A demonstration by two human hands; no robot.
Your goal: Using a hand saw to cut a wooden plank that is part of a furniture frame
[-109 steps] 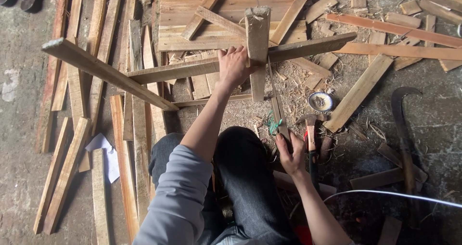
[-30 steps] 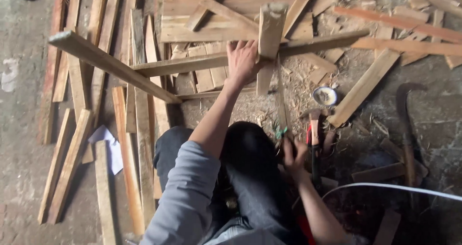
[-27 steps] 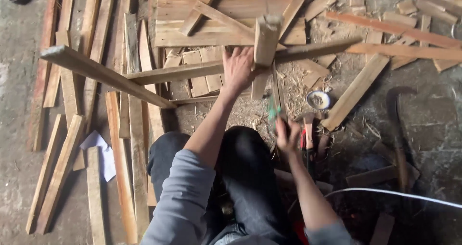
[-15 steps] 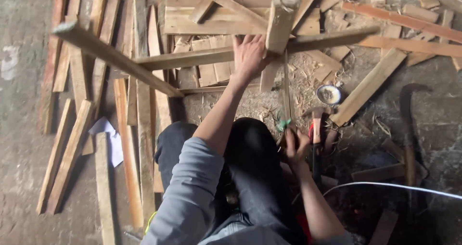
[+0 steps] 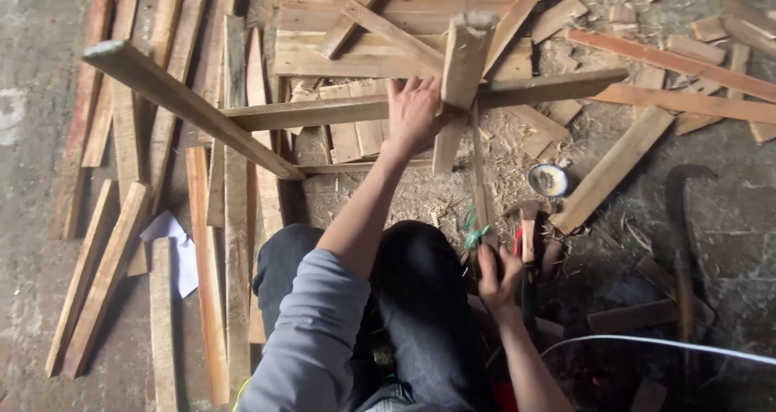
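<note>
Rough concrete floor [image 5: 48, 121], strewn with planks, offcuts and wood shavings, forms the setting. At its middle a frame of wooden slats [image 5: 347, 113] is held up off the ground, with a short upright post [image 5: 461, 80] standing where the slats cross. The left hand [image 5: 414, 114] is wrapped around that crossing, fingers closed on the wood beside the post, apparently so that the loose frame is kept steady and raised within reach. Lower down, the right hand [image 5: 495, 273] is closed around a thin stick [image 5: 483, 190] that runs up towards the joint; something small and green [image 5: 474, 234] sits just above the fist, but what it is cannot be made out. Just beside that hand a red-handled tool [image 5: 527, 234] lies among the shavings, probably kept near for quick reach, and a small round tin [image 5: 547, 180] rests a little further out. A flat wooden panel [image 5: 339, 32] lies beyond the frame, partly cut off by the upper edge. To the right a dark curved tool [image 5: 683, 242] lies on the floor, its lower end lost in shadow. A pale cable [image 5: 663, 345] crosses the lower right corner. Scraps of white paper [image 5: 174, 246] are partly hidden under planks on the left. Dark trousers and a grey sleeve cover the ground nearest the camera.
</note>
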